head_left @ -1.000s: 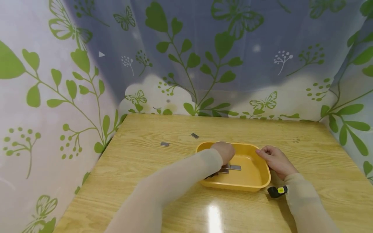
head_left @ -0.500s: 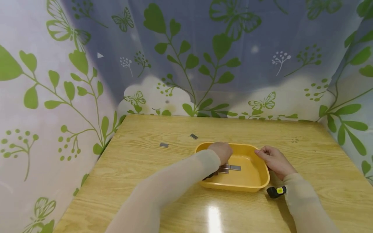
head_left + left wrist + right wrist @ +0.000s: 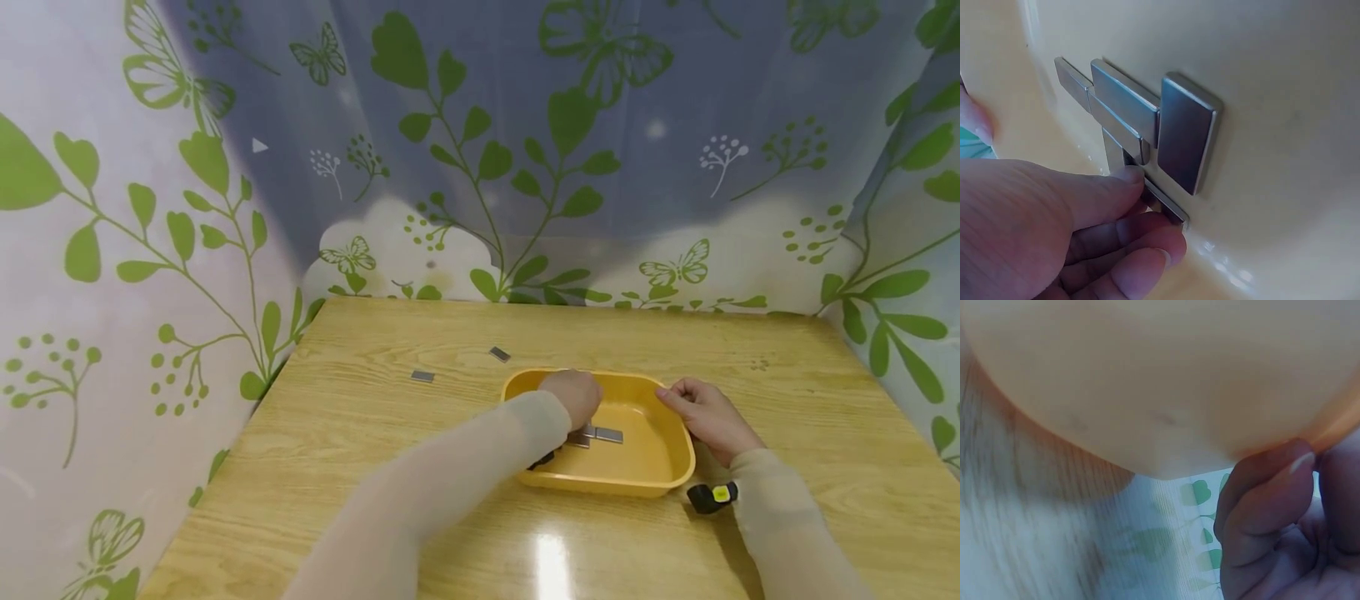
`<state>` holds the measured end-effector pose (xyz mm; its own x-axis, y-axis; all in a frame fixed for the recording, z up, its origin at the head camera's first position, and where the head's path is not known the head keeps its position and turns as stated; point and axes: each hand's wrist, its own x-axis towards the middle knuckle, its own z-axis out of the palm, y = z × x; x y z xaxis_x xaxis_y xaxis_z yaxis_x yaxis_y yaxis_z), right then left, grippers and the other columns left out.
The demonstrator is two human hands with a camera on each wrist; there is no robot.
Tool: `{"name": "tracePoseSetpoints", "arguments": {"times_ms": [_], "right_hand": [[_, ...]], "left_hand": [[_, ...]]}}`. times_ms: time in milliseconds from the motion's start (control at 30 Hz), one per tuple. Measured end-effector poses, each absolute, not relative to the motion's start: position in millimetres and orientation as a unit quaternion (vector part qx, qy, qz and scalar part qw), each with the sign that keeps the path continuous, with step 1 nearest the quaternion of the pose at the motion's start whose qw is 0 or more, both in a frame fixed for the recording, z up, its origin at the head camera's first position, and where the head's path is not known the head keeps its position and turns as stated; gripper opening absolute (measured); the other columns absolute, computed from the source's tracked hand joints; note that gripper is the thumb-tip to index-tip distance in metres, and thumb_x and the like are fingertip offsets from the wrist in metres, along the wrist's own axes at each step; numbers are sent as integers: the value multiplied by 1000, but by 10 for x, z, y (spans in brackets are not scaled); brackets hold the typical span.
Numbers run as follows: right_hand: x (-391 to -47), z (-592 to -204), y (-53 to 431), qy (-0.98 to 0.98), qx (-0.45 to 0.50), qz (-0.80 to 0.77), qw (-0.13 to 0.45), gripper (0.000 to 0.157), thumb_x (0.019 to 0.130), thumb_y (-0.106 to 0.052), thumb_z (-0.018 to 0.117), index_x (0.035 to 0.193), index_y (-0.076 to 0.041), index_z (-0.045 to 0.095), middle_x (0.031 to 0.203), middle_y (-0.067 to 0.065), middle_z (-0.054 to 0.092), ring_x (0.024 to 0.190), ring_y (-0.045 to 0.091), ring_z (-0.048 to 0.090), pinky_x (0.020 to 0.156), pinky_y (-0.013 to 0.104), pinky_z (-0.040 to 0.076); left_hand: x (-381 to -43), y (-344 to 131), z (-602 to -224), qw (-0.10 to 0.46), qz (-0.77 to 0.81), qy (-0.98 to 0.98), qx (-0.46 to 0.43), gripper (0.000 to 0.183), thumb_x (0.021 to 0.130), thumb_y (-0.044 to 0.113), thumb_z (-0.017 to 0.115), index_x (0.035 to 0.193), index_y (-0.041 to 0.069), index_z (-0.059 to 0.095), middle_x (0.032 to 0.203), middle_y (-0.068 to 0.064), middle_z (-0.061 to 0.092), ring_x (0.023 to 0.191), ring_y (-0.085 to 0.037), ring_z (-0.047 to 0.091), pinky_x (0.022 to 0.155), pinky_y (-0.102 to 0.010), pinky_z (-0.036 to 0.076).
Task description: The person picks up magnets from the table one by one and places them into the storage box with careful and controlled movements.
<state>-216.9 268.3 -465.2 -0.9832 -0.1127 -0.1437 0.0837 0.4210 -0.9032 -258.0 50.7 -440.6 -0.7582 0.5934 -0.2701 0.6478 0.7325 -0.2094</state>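
Note:
A yellow plastic tub (image 3: 641, 458) stands on the table, and my left hand (image 3: 573, 397) reaches down into it. Flat silver rectangular metal blocks (image 3: 1127, 94) lie close together on its floor, some edge to edge. In the left wrist view, the thumb and curled fingers pinch one narrow block (image 3: 1169, 204) at the lower end of the group; the fingertips hide part of it. A wider block (image 3: 1188, 134) lies to its upper right. My right hand (image 3: 711, 417) grips the tub's right rim, thumb over the edge and fingers outside, as the right wrist view also shows.
Two more metal blocks lie on the wooden table (image 3: 360, 433) beyond the tub's left end: one farther left (image 3: 422, 377), one nearer the tub (image 3: 499, 354). A patterned curtain (image 3: 450, 167) hangs behind the table and along both sides.
My left hand has shifted very slightly to the right inside the tub, and the visible blocks there with it. My right hand keeps its grip on the rim.

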Motion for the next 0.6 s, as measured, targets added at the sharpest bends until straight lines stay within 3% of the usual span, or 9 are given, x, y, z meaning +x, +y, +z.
{"name": "tracePoseSetpoints", "arguments": {"times_ms": [333, 600], "right_hand": [[-2175, -4678, 2675, 835, -7, -543, 93, 47, 99, -41, 52, 101, 5, 46, 86, 10, 52, 68, 14, 55, 57, 30, 50], [-2174, -4694, 2703, 835, -6, -540, 102, 49, 98, -45, 52, 102, 4, 46, 85, 11, 52, 66, 16, 55, 56, 32, 51]], "left_hand": [[-2562, 540, -4450, 82, -147, 930, 327, 10, 98, 21, 55, 98, 24, 65, 88, 7, 62, 67, -4, 52, 57, -20, 48], [-2542, 542, -4436, 86, -143, 929, 329, 16, 100, 22, 51, 112, 25, 63, 101, 8, 62, 78, -5, 56, 62, -19, 49]]}}
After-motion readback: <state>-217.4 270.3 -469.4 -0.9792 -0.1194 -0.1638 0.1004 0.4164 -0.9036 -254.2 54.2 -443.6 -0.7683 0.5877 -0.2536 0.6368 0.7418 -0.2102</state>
